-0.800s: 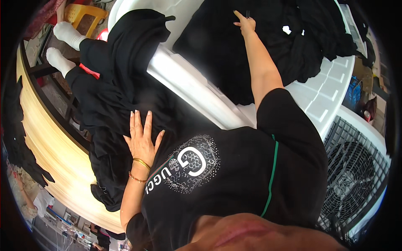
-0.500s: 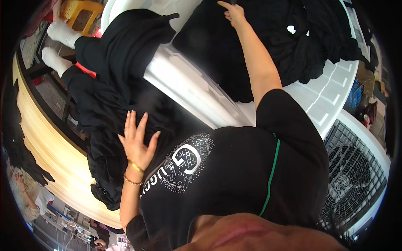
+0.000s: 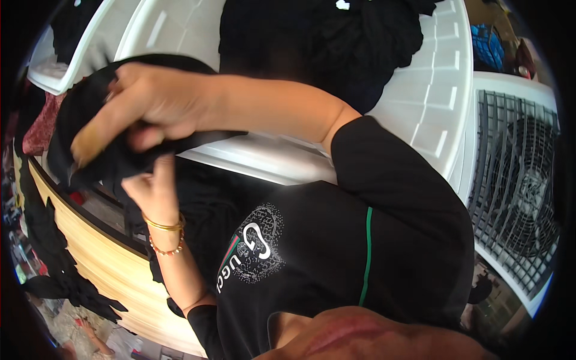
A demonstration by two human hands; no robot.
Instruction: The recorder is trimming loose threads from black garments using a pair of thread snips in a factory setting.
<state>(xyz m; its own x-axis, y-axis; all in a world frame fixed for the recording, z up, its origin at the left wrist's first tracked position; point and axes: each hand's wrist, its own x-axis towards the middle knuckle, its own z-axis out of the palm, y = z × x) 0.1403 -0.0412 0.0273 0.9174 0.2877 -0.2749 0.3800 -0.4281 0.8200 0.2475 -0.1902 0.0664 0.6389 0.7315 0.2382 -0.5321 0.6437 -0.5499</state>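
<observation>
Black cloth hangs bunched at ten o'clock, just under the blurred right hand, whose index finger stands apart; I cannot tell whether it grips. At nine, the left hand meets the cloth's lower edge, thumb spread, its grip unclear. Beyond, a white plastic tub holds black fabric at twelve; a grille-fronted fan stands at three.

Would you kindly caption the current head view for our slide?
Blurred bare right hand and left hand close together at black cloth beside a white plastic tub.
</observation>
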